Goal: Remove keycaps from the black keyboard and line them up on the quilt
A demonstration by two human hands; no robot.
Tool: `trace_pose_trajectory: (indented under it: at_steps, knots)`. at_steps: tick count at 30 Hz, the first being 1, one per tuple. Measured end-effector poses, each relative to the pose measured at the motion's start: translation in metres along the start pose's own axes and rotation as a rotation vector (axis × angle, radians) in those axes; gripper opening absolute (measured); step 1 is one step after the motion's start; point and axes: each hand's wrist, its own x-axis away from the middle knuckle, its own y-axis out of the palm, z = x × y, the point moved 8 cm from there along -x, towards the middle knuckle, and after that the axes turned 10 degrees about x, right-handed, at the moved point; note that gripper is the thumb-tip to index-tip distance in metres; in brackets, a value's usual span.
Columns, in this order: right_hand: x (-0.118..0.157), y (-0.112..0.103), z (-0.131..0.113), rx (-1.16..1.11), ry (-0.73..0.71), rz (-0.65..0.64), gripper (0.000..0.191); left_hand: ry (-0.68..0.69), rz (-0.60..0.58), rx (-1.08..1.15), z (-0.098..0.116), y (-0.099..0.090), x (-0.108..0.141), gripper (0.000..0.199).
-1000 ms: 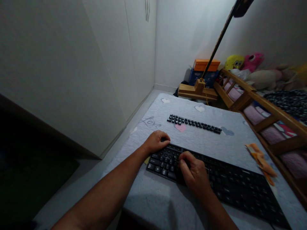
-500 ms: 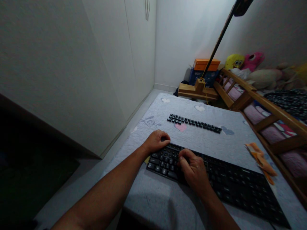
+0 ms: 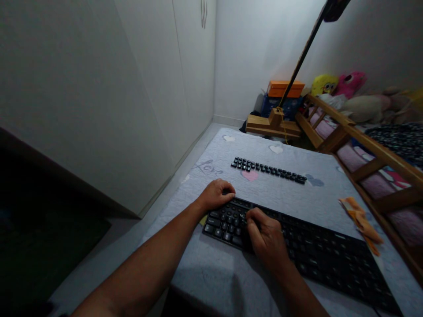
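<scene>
A black computer keyboard [image 3: 333,253] lies at a slant on the cloth-covered table, several of its keys off at the upper left. My left hand [image 3: 217,193] is closed on the keyboard's far left corner, thumb along the edge. Over the left part of the keys, my right hand [image 3: 266,229] is closed in a pinch, fingertips down at the keyboard; what they hold is hidden. Farther back, loose black keycaps [image 3: 268,170] stand in rows on the cloth. A bit of something yellow [image 3: 203,220] shows under the keyboard's left edge.
An orange cloth [image 3: 361,222] lies to the right of the keyboard. A wooden bed rail [image 3: 380,149] runs along the right side, a white wardrobe [image 3: 158,88] along the left. Behind the table are a wooden stand [image 3: 272,125] with a dark pole and an orange box [image 3: 286,89].
My right hand has turned slightly, its fingertips staying at nearly the same spot on the keyboard. The left hand keeps its hold, and the view has shifted a little.
</scene>
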Motion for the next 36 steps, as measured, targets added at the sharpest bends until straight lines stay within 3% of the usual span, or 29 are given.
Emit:
trace_pose_trajectory:
  at_steps: [6,14,27,36]
  knots:
    - [0.000,-0.001,-0.006,0.099,-0.062,0.063,0.016,0.009,0.000,0.014,0.001,0.000,0.000,0.011]
    - [0.000,-0.003,-0.003,0.115,-0.039,0.101,0.015,-0.007,0.009,0.017,-0.001,-0.001,0.001,0.011]
    - [0.004,-0.009,-0.001,-0.019,-0.048,0.135,0.019,-0.019,0.009,-0.004,-0.001,0.000,0.001,0.012]
    - [0.007,-0.009,0.008,-0.101,0.029,0.128,0.022,0.001,0.009,-0.009,-0.003,0.001,0.001,0.011]
